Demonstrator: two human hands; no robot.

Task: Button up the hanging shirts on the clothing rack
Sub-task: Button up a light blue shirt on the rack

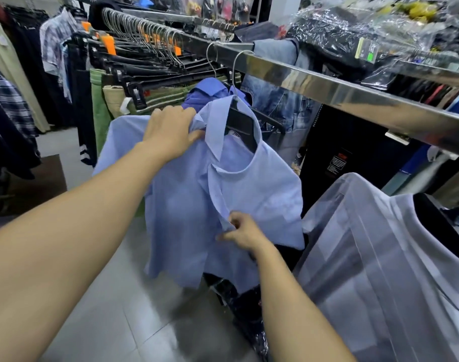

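Holding the light blue shirt (186, 205) with both hands, the person gets ready to do up a button. The shirt hangs on a black hanger (242, 121) from the shiny metal rail (327, 87) of the clothing rack, in the middle of the view. The left hand (171, 129) is closed on the cloth by the collar, up near the hanger, with its fingers curled round a bunch of it. The right hand (240, 231) is lower down and pinches the front edge of the shirt between thumb and fingers. The front is open near the top, and I cannot see any button or hole, because they are too small and the cloth is a bit blurry. I think the step is to bring the two front edges together. To do it well, the left hand should keep the top of the shirt steady so that it does not swing on the hanger. The right hand should pull the edge flat and straight, so the two sides line up. It is best to start at the top button and go down, so no hole gets missed. A gentle pull is enough, or the shirt may slip off the hanger. Another pale shirt (379, 257) hangs just to the right, and a darker blue shirt (207, 90) hangs behind.
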